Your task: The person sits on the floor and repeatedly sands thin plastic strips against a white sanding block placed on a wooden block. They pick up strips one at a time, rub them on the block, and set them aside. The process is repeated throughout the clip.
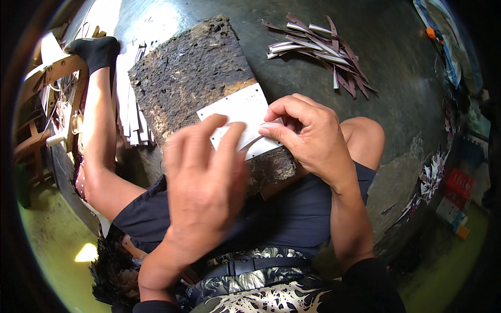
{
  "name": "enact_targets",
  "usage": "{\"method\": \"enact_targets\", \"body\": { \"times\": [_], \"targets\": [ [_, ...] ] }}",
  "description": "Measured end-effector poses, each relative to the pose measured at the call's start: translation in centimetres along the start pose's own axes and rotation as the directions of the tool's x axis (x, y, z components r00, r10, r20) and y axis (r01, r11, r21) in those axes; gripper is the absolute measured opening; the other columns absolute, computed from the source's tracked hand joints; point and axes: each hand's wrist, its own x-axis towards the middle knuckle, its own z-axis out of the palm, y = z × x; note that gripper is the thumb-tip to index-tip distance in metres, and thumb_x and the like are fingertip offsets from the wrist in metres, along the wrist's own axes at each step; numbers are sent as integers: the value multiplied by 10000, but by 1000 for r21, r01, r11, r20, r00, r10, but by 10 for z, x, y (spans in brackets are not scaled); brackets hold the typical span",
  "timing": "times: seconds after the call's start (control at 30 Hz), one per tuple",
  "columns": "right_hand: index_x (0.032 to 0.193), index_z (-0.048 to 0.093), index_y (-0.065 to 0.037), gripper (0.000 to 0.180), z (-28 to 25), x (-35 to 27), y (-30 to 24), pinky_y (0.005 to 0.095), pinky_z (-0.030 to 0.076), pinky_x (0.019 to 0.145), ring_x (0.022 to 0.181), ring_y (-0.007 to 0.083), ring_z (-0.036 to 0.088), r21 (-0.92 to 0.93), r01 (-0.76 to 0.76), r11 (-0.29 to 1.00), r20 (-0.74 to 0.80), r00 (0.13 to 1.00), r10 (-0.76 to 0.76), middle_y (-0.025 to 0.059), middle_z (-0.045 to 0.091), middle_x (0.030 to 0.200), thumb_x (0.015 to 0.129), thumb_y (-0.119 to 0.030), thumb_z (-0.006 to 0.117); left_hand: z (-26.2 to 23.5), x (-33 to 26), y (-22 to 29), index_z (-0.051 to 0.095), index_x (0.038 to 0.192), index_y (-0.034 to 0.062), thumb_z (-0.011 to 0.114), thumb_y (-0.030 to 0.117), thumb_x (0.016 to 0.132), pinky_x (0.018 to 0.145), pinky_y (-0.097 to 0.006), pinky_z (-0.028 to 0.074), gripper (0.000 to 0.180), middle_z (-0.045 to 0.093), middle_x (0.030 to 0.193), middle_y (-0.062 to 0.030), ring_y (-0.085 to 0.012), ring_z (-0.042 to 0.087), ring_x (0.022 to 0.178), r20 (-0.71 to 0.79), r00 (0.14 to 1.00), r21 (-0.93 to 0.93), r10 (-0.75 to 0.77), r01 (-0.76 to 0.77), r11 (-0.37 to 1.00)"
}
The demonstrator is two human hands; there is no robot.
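Observation:
A white rectangular sheet [241,106] with small dark dots along its edges lies tilted on a thick, rough, dark block [190,65] between my legs. Over the sheet's lower left part is my left hand [206,167], smeared by motion, its fingers apart and nothing visible in them. At the sheet's right side my right hand [308,138] pinches thumb and forefinger together. Whatever sits between those fingertips is too small or hidden to name. A thin dark line [252,142] shows on the sheet between the two hands; I cannot tell whether it is a strip or a cut.
Brown and white curved strips [323,49] lie heaped on the dark floor at the far right. Long white strips [133,117] rest left of the block. A wooden frame [39,122] stands at the left, beside my dark-socked foot [99,52]. Scraps [433,175] gather along the right.

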Motion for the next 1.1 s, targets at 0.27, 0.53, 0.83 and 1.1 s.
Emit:
{"method": "enact_targets", "body": {
  "times": [0.27,0.53,0.83,1.1],
  "targets": [
    [1114,797,23,120,0,3,22,233,577,808,903,54,701,355,-169,919,53,986,161,7,762,977,1007,-19,831,68,11,-19,770,1288,55,871,53,913,828,-441,580,388,732,1109,-106,-314,710,944,-138,989,-387,59,-109,915],
    [1163,811,23,134,-3,2,40,222,569,858,952,43,689,592,-218,776,129,976,176,0,785,1014,1069,-72,805,62,12,-24,859,1199,146,940,87,855,748,-386,533,359,712,981,-26,-244,630,852,-114,993,-296,40,-72,952],
    [1116,791,-3,172,1,4,24,203,547,762,829,34,652,412,-327,850,96,944,317,-8,762,952,1086,-171,820,62,10,-24,881,1182,122,942,82,848,723,-370,529,342,704,987,-33,-224,620,829,-109,992,-271,60,-88,958],
    [1092,798,18,224,7,6,36,210,512,683,774,24,618,528,-286,799,89,955,283,-16,750,878,1095,-205,816,62,10,-27,883,1176,114,950,73,831,739,-365,524,354,693,982,-39,-227,619,836,-113,989,-262,93,-120,958]
  ]
}}
